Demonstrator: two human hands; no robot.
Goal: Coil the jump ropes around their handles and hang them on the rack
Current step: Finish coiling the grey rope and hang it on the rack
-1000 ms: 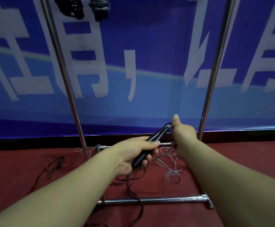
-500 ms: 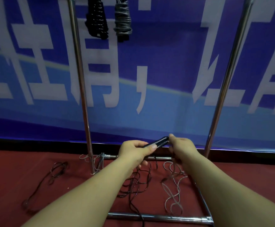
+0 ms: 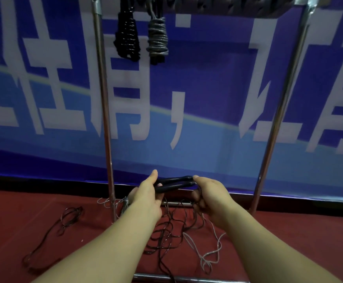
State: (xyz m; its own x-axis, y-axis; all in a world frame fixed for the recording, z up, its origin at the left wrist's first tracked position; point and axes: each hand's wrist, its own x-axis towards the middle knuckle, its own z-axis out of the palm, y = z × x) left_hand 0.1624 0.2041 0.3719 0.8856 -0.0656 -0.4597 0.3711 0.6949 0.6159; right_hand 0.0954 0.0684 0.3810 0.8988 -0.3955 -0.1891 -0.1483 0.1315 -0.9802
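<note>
Two black jump rope handles [image 3: 174, 183] lie side by side, held level between my hands. My left hand [image 3: 146, 197] grips their left ends and my right hand [image 3: 211, 198] grips their right ends. Their black rope [image 3: 166, 235] hangs down in a loose tangle onto the red floor. On the metal rack's top bar [image 3: 227, 5] hang a coiled black rope [image 3: 127, 35] and a coiled grey rope [image 3: 157, 37].
The rack's left post [image 3: 105, 111] and right post [image 3: 283, 107] stand on either side of my hands, with a base bar [image 3: 187, 279] near my forearms. A loose grey rope [image 3: 209, 254] and another dark rope [image 3: 64, 225] lie on the red carpet. A blue banner [image 3: 207, 78] hangs behind.
My view has tilted up, showing more of the rack's top. The handles have turned from slanted to level, and my right hand now grips their right ends.
</note>
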